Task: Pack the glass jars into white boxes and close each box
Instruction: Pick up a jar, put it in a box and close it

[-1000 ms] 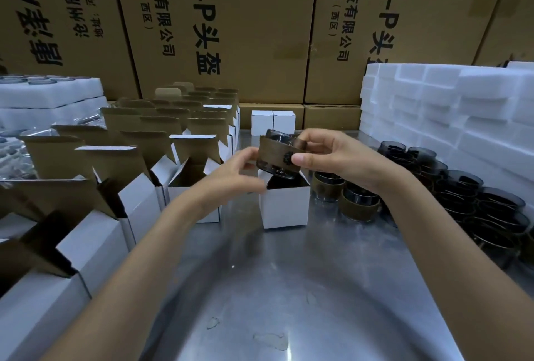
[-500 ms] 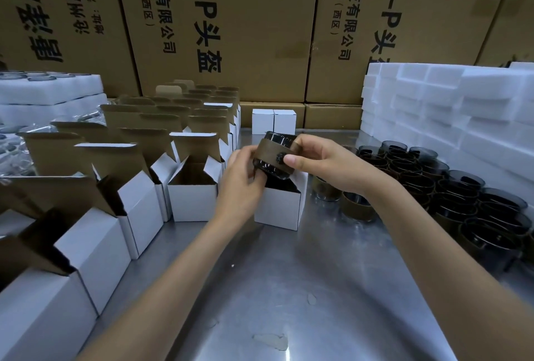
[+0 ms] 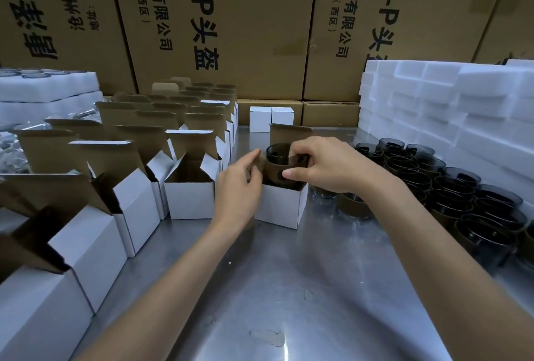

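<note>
A dark glass jar point(image 3: 278, 155) with a brown paper band stands upright, its lower half inside an open white box point(image 3: 281, 207) on the metal table. My right hand point(image 3: 323, 165) grips the jar from the right, thumb on the band and fingers over the rim. My left hand point(image 3: 241, 187) rests against the box's left side, fingers loosely curled by its left flap. The box's brown lid flap point(image 3: 290, 133) stands up behind the jar.
Several open white boxes point(image 3: 189, 187) fill the left side of the steel table point(image 3: 274, 288). Many banded dark jars point(image 3: 450, 187) crowd the right. White foam blocks point(image 3: 450, 106) are stacked at the back right, two closed white boxes point(image 3: 270, 118) behind, large cartons along the wall.
The jar was tilted on its side above the box; now it is upright and lowered partway into the box. My left hand dropped from the jar to the box's side.
</note>
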### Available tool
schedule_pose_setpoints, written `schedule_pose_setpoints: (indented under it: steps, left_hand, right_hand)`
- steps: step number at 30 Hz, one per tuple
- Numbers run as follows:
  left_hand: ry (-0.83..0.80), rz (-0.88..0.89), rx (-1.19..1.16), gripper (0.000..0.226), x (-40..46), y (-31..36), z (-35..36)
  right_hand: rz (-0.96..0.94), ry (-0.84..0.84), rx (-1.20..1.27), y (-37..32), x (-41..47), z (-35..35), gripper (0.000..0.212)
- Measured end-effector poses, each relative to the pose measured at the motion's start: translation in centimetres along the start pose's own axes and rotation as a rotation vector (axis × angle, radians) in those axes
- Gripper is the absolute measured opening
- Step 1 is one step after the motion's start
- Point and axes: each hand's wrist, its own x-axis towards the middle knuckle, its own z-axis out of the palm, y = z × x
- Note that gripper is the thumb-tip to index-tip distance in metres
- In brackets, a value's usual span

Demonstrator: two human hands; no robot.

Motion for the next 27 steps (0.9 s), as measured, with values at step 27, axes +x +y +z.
schedule_pose_setpoints:
  steps: [27]
  left_hand:
    - [-0.140, 0.197, -0.117, 0.024, -0.9, 0.0, 0.3]
  right_hand:
    - [0.164, 0.294, 0.995, 1.9, 1.1, 3.8, 0.039]
